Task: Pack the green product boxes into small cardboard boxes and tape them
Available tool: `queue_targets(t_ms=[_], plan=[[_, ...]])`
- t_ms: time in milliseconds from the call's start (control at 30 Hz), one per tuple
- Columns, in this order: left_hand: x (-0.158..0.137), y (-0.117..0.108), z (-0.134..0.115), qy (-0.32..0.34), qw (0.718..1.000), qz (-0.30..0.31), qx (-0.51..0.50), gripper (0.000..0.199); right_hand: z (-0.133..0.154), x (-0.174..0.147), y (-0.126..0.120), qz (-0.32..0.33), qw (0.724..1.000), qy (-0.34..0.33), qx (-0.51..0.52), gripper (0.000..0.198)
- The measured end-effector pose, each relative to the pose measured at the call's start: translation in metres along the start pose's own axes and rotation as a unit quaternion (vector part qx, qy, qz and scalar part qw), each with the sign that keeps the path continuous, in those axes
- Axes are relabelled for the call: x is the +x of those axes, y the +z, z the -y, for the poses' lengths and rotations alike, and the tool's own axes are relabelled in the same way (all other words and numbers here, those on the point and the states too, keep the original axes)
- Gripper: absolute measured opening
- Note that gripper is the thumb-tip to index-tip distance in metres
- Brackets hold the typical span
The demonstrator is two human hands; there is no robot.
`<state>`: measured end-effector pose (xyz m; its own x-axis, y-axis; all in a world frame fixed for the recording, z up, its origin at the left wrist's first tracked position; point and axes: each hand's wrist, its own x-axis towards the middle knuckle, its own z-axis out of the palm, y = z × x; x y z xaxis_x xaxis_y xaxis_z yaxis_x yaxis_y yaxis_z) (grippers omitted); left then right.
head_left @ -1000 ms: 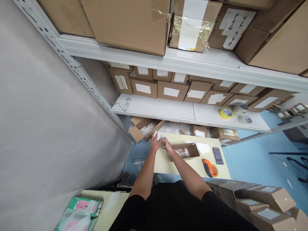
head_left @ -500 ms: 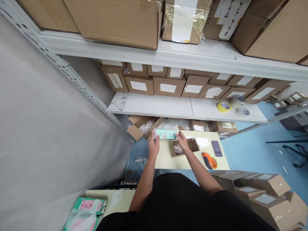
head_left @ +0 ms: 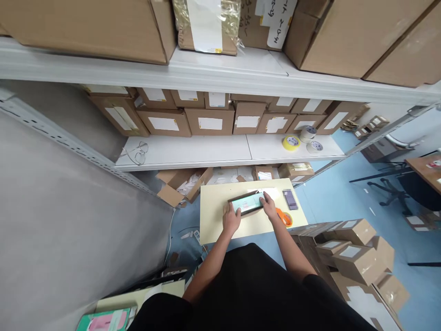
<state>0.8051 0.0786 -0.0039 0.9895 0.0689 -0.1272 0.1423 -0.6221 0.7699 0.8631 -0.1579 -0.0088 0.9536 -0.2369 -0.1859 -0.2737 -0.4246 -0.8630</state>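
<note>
A flat mint-green packet (head_left: 247, 202) lies at the mouth of a small open cardboard box (head_left: 254, 212) on the cream table. My left hand (head_left: 231, 219) is closed at the packet's left end, its thumb over the near side; some fingers are hidden against the box. At the other end, my right hand (head_left: 268, 207) grips the packet's right edge with its thumb on top. How deep the packet sits in the box is hard to tell. An orange tape dispenser (head_left: 284, 218) lies just right of my right wrist.
The cream table (head_left: 213, 230) also holds a white sheet and a blurred dark item (head_left: 290, 199). Behind it, an open carton (head_left: 184, 184) stands low. A shelf (head_left: 206, 149) carries glasses, tape rolls (head_left: 291, 143) and labelled boxes. More cartons (head_left: 356, 259) are stacked at right.
Both hands have brought the mint-green packet down and toward me, from behind the small box onto its opening. The camera view has shifted to the right.
</note>
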Motion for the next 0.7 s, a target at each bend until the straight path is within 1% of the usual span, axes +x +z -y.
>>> queue_targets(t_ms=[67, 100, 200, 267, 300, 367, 433, 500, 600, 700], plan=[[0.002, 0.002, 0.002, 0.004, 1.0, -0.02, 0.021, 0.067, 0.0, 0.002, 0.003, -0.007, 1.0, 0.005, 0.004, 0.073], [0.003, 0.002, 0.002, 0.019, 0.999, -0.014, 0.032, 0.064, 0.0, 0.001, 0.004, -0.012, 1.0, 0.001, 0.005, 0.074], [0.0, 0.003, -0.001, 0.078, 0.991, 0.064, 0.082, 0.05, -0.002, -0.005, 0.005, -0.018, 0.999, -0.028, 0.019, 0.071], [-0.005, 0.006, -0.002, 0.077, 0.98, 0.121, 0.135, 0.047, -0.004, -0.012, 0.004, -0.011, 0.998, -0.05, 0.033, 0.069], [-0.008, 0.008, -0.001, 0.068, 0.974, 0.143, 0.16, 0.05, -0.005, -0.016, 0.003, -0.006, 0.997, -0.06, 0.039, 0.068], [-0.016, 0.013, 0.005, 0.053, 0.965, 0.168, 0.193, 0.058, -0.008, -0.023, 0.001, 0.0, 0.996, -0.077, 0.049, 0.066], [-0.022, 0.019, 0.011, 0.06, 0.964, 0.16, 0.204, 0.064, -0.01, -0.029, -0.003, 0.007, 0.995, -0.087, 0.049, 0.063], [-0.025, 0.025, 0.017, 0.078, 0.967, 0.129, 0.206, 0.061, -0.011, -0.034, -0.008, 0.017, 0.995, -0.094, 0.037, 0.06], [-0.021, 0.033, 0.017, 0.088, 0.969, 0.075, 0.217, 0.044, -0.01, -0.039, -0.017, 0.036, 0.993, -0.111, 0.017, 0.058], [-0.013, 0.04, 0.009, 0.078, 0.969, 0.024, 0.234, 0.03, -0.007, -0.041, -0.03, 0.065, 0.987, -0.145, 0.01, 0.058]])
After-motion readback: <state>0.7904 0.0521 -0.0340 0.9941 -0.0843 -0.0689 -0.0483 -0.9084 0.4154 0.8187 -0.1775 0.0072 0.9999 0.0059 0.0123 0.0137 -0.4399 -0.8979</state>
